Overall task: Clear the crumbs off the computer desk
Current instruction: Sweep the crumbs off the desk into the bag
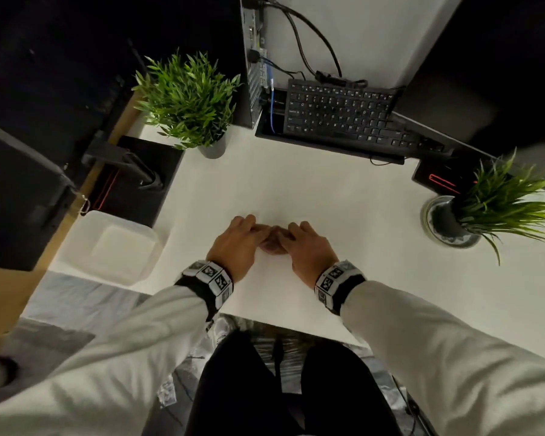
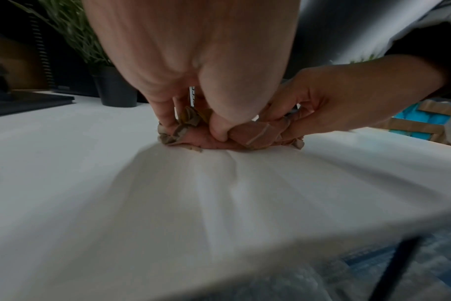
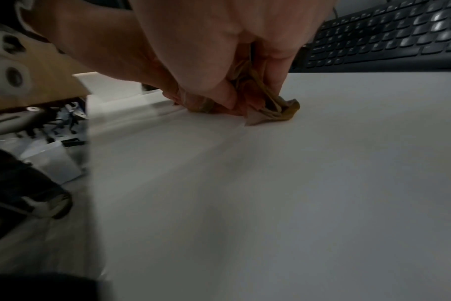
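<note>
Both hands meet at the middle of the white desk (image 1: 296, 184). Between them lies a bunch of crumpled brown paper scraps (image 1: 272, 245). In the left wrist view my left hand (image 2: 193, 126) pinches the brown scraps (image 2: 255, 135) with thumb and curled fingers, pressed down on the desktop. My right hand (image 2: 291, 122) grips the same bunch from the other side. The right wrist view shows my right hand (image 3: 247, 95) curled round the scraps (image 3: 281, 110), with a pale paper corner sticking out. In the head view my left hand (image 1: 252, 229) and right hand (image 1: 291, 234) touch fingertips and hide most of the bunch.
A white square container (image 1: 114, 247) sits at the desk's left front corner. Potted plants stand at back left (image 1: 189, 99) and right (image 1: 491, 206). A black keyboard (image 1: 343, 114) and a computer tower (image 1: 252, 64) lie behind. The desk's front edge runs just behind my wrists.
</note>
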